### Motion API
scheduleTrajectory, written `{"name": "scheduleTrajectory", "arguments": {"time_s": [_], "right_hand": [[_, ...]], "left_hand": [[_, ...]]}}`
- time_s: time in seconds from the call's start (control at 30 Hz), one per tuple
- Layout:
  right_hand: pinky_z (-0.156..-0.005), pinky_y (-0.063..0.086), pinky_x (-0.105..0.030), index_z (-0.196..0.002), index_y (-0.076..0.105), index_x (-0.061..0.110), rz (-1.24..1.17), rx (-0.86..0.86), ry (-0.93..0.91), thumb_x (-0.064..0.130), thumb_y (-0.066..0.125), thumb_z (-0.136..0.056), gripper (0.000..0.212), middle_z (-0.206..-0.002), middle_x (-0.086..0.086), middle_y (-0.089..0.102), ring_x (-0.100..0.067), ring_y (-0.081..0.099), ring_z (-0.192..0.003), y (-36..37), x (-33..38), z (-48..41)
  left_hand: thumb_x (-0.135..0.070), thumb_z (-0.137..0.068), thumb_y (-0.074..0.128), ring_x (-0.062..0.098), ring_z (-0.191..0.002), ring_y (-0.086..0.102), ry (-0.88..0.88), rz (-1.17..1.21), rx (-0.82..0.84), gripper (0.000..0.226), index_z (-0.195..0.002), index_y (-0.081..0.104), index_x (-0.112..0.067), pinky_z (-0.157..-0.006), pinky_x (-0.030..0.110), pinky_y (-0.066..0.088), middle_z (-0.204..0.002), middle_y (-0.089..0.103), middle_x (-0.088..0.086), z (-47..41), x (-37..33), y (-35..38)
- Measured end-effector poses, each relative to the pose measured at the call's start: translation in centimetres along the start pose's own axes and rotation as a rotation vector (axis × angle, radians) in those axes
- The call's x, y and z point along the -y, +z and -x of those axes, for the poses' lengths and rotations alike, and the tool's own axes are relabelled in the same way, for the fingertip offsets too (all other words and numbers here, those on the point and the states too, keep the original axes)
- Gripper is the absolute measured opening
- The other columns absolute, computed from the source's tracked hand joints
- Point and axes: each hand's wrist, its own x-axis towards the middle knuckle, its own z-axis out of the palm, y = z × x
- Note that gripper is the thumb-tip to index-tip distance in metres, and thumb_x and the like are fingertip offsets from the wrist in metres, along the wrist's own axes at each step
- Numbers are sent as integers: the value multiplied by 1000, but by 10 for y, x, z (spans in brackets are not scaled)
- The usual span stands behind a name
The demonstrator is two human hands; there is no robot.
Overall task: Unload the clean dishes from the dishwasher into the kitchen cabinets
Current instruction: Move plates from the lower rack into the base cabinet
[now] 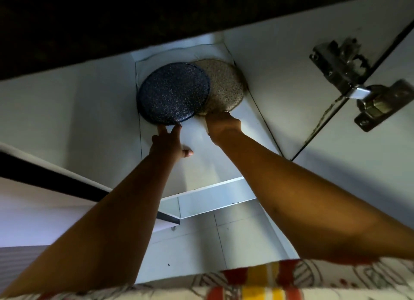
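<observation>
The dark blue speckled round plate (173, 93) covers the left part of the beige speckled round plate (226, 87). The right hand (224, 124) shows only its back, fingers hidden at the beige rim. The silver metal cabinet hinge (349, 75) is badly blurred.

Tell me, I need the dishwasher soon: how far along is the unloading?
Done: a blue plate and a beige plate lie on the cabinet shelf, blue overlapping beige. In hand: the left hand touches the blue plate's near edge with straight fingers; the right hand is at the beige plate's edge, its grip hidden. Left: cannot tell; the dishwasher is out of view.
</observation>
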Motion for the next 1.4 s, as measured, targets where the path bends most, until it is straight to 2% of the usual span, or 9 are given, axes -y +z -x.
{"name": "scheduleTrajectory", "arguments": {"time_s": [0.2,0.4,0.5,0.63,0.8,0.97,1.2,1.33,1.4], "right_hand": [[-100,41,-45,-141,40,16,119,187,-23,22,76,-77,74,-141,-9,45,-31,45,-129,-8,3,25],[-92,44,-41,-134,48,11,135,266,-48,7,67,-82,56,-130,-13,52,-33,52,-119,6,-7,87],[-94,47,-37,-134,50,11,77,328,-41,0,63,-82,55,-127,-13,56,-32,56,-114,17,-19,115],[-107,38,-39,-142,42,16,-42,405,-56,4,53,-90,54,-143,-9,44,-29,46,-128,30,-45,164],[-109,36,-38,-140,45,12,-200,415,-111,0,46,-92,49,-144,-14,43,-31,44,-130,70,-91,269],[-103,43,-31,-140,44,24,-266,577,18,1,56,-90,57,-141,-10,45,-27,50,-124,112,-139,361],[-100,43,-30,-133,52,19,-273,566,184,15,63,-89,45,-138,-10,48,-24,51,-122,102,-215,487],[-103,40,-30,-132,53,15,-311,486,251,15,62,-90,43,-138,-10,50,-24,49,-124,73,-261,516],[-101,36,-26,-132,54,11,-332,443,247,14,59,-91,42,-136,-10,52,-24,49,-124,57,-280,523]], "left_hand": [[-49,-84,60,37,-134,27,-9,-61,63,83,-149,13,-27,-99,47,39,-153,18,9,38,-1,7],[-40,-79,71,32,-138,24,38,-140,161,98,-150,6,-23,-107,46,38,-157,14,5,105,3,29],[-36,-72,78,32,-144,16,35,-14,261,111,-150,1,-19,-113,50,29,-158,10,5,150,-3,48],[-32,-76,76,27,-147,7,-10,214,369,112,-151,-8,-21,-117,43,21,-160,4,2,220,-25,67],[-21,-87,64,22,-133,40,-12,462,352,70,-146,27,-19,-97,25,36,-147,39,4,303,-70,80],[-29,-90,61,24,-129,45,-31,430,545,65,-145,28,-17,-100,28,40,-146,41,5,369,-109,118],[-30,-90,60,17,-124,49,-6,500,670,53,-137,41,-17,-99,20,37,-138,49,4,476,-143,125],[-28,-90,60,13,-101,56,38,515,627,44,-130,48,-16,-70,5,37,-114,57,1,495,-173,118],[-26,-90,60,16,-97,57,67,531,610,40,-127,51,-16,-76,12,40,-109,60,2,501,-196,120]]}}
